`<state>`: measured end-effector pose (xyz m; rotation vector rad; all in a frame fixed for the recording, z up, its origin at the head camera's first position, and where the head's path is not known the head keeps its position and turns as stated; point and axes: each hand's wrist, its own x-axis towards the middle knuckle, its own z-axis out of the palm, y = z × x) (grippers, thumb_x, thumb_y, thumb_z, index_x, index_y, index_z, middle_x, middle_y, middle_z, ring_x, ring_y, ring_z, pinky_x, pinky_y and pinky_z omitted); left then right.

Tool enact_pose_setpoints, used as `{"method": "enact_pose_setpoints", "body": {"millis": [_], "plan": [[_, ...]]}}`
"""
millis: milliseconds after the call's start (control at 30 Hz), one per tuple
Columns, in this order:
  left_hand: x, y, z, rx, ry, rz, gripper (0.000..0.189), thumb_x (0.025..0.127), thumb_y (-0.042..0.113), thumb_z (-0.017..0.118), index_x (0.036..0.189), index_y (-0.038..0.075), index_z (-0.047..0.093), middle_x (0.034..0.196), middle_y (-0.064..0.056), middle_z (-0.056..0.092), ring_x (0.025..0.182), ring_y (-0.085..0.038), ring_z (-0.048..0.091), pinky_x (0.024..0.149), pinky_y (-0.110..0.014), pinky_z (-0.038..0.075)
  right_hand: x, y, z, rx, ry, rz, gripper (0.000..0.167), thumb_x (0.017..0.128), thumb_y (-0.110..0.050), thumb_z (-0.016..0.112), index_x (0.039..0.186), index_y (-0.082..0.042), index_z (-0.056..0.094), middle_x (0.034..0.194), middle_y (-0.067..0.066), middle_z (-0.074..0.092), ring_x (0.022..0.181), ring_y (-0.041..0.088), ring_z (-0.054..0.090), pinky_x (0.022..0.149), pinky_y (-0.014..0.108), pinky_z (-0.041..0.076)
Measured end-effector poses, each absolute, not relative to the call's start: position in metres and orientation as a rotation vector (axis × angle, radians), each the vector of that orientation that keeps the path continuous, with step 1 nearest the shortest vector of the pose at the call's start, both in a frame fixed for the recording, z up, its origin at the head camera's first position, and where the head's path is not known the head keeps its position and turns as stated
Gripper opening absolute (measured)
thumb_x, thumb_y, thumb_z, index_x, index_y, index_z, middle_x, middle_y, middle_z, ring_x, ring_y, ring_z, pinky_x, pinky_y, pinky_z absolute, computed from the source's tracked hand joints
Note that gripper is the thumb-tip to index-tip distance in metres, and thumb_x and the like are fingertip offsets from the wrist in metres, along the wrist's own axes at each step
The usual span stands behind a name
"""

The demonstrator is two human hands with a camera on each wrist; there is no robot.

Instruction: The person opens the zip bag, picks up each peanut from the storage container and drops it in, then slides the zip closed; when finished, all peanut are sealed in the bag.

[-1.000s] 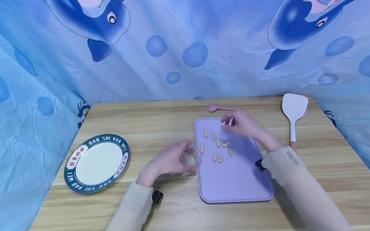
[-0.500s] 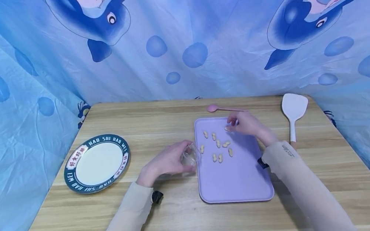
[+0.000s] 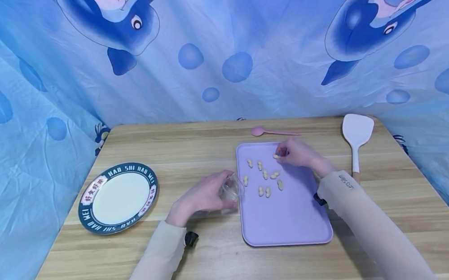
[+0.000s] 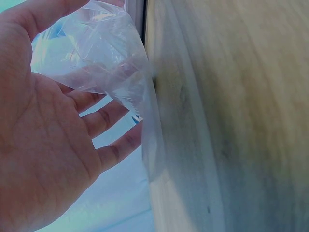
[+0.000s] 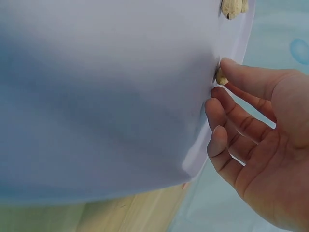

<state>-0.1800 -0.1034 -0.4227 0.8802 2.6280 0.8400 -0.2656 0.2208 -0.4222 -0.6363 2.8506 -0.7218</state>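
Note:
A clear, see-through cup-like container (image 3: 231,190) stands on its side of the tray's left edge, and my left hand (image 3: 209,193) curls round it. In the left wrist view the thumb and fingers lie about the shiny clear container (image 4: 96,46). Over the far part of the lilac tray (image 3: 285,224), my right hand (image 3: 296,153) pinches a peanut (image 5: 221,77) between thumb and forefinger, close to the tray surface. Its other fingers are loosely bent. Several more unshelled peanuts (image 3: 265,174) lie scattered over the tray's upper left half.
A white plate with a dark green lettered rim (image 3: 152,188) lies at the left. Behind the tray is a pink spoon (image 3: 258,131). A white spatula (image 3: 357,129) lies at the right. A blue dolphin-print curtain (image 3: 214,33) rises behind the wooden table (image 3: 204,268).
My right hand has moved slightly right over the far part of the tray and closed its fingertips on a peanut there. My left hand and the clear container have stayed in place.

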Motion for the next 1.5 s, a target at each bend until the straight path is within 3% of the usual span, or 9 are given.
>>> {"method": "enact_pose_setpoints", "body": {"millis": [367, 933, 1233, 1500], "plan": [[-0.179, -0.105, -0.427, 0.868, 2.626, 0.843, 0.083, 0.074, 0.037, 0.086, 0.143, 0.013, 0.047, 0.121, -0.003, 0.063, 0.106, -0.018, 0.06, 0.089, -0.035, 0.05, -0.262, 0.212, -0.418, -0.655, 2.846, -0.768, 0.012, 0.087, -0.004, 0.07, 0.099, 0.0, 0.071, 0.083, 0.006, 0.065, 0.07, 0.016, 0.055, 0.064, 0.031, 0.046], [-0.181, -0.105, -0.427, 0.895, 2.621, 0.859, 0.082, 0.074, 0.035, 0.086, 0.143, 0.013, 0.048, 0.12, -0.003, 0.063, 0.106, -0.017, 0.06, 0.091, -0.034, 0.049, -0.213, 0.153, -0.371, -1.011, 2.8, -0.839, 0.014, 0.089, -0.008, 0.072, 0.103, -0.005, 0.073, 0.082, -0.002, 0.065, 0.069, 0.012, 0.059, 0.063, 0.029, 0.051], [-0.181, -0.105, -0.425, 0.895, 2.617, 0.871, 0.083, 0.075, 0.035, 0.086, 0.143, 0.012, 0.046, 0.119, -0.002, 0.063, 0.104, -0.015, 0.06, 0.088, -0.033, 0.05, -0.196, 0.132, -0.377, -1.155, 2.769, -0.773, 0.013, 0.089, -0.009, 0.073, 0.102, -0.01, 0.073, 0.083, -0.007, 0.062, 0.069, 0.005, 0.056, 0.065, 0.025, 0.05], [-0.182, -0.103, -0.423, 0.891, 2.622, 0.86, 0.08, 0.075, 0.033, 0.087, 0.142, 0.013, 0.047, 0.116, 0.002, 0.063, 0.095, -0.011, 0.059, 0.08, -0.03, 0.05, -0.185, 0.12, -0.387, -1.185, 2.755, -0.748, 0.011, 0.088, -0.009, 0.074, 0.098, -0.013, 0.075, 0.082, -0.009, 0.061, 0.069, 0.013, 0.058, 0.063, 0.025, 0.047]]}}
